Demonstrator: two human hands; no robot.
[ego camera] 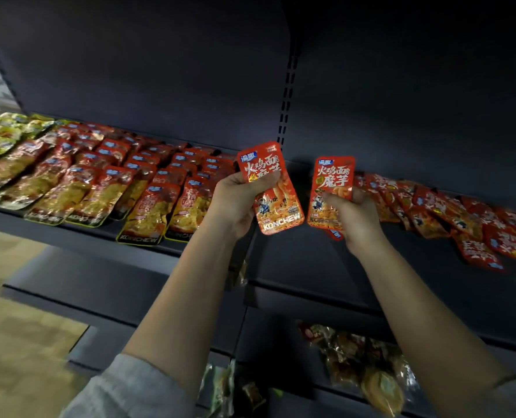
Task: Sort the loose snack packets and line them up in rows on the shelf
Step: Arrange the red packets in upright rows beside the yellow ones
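Two red packets are held up before the dark shelf [296,260]: the left hand [235,200] grips one red packet [276,203], the right hand [353,218] pinches another packet [332,182], perhaps with a second tucked behind. Neat rows [124,179] lie left, a loose heap [450,212] right.
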